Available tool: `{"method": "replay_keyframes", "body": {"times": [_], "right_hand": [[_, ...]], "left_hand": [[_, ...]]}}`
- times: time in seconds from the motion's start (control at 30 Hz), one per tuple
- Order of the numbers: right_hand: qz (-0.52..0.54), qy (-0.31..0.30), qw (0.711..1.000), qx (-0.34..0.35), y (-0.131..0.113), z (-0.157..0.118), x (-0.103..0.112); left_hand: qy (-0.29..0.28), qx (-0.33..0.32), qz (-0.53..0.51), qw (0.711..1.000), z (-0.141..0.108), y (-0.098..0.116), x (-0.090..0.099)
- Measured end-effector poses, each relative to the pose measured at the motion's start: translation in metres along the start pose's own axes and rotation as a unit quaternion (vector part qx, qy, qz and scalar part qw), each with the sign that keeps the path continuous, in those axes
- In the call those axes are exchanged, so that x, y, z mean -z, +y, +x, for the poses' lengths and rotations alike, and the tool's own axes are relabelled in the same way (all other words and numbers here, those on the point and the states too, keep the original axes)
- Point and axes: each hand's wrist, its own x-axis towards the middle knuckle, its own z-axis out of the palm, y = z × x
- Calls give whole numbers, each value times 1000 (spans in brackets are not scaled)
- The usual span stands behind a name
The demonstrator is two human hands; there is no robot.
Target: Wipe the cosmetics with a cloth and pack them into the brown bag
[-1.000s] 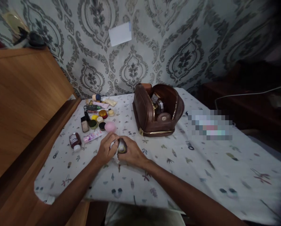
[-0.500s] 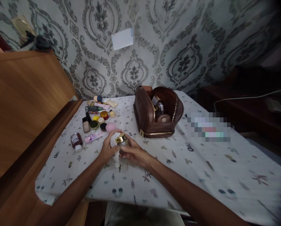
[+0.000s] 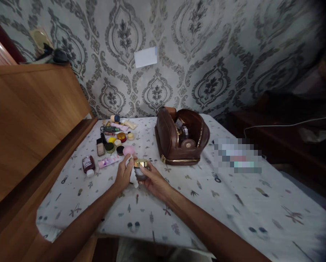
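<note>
My right hand point(image 3: 156, 181) is closed around a small cosmetic jar point(image 3: 141, 171) with a shiny gold lid, held above the table. Pressed together beside it, the fingers of my left hand point(image 3: 124, 173) grip a crumpled white tissue point(image 3: 133, 177), which hangs down at the jar's left side. Just beyond the left hand lies a round pink item point(image 3: 129, 150). A pink printed tube point(image 3: 109, 161) rests to its left, near a dark red bottle point(image 3: 88, 165) with a white cap.
A brown leather cosmetic bag point(image 3: 165, 142) stands unzipped with items inside. Several small jars, tubes and bottles, including a green-sided jar point(image 3: 109, 147), are grouped at the back left. A blurred-out object point(image 3: 238, 155) lies at right. A wooden panel point(image 3: 37, 109) borders the table's left.
My left hand has drawn slightly left with the tissue, and the jar now shows more of its side, with the lid more level. The camera view has shifted a little.
</note>
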Motion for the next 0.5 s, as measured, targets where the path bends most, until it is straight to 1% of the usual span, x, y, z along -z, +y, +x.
{"method": "replay_keyframes", "body": {"times": [0.07,0.13,0.23,0.33,0.4,0.5], "right_hand": [[17,-16,1000,-8,-1,-1,0],[31,-35,999,-13,-3,-1,0],[46,-44,998,-8,-5,0,0],[57,-8,998,3,-5,3,1],[55,20,998,8,-4,4,1],[25,41,999,18,-2,5,3]], "left_hand": [[20,20,-9,1000,1,-4,0],[26,38,-22,999,2,-7,-1],[-7,51,-41,998,1,-9,-3],[-26,54,-50,997,-1,-9,-6],[-15,56,-46,997,-2,-10,-6],[14,58,-31,998,-2,-11,-5]]}}
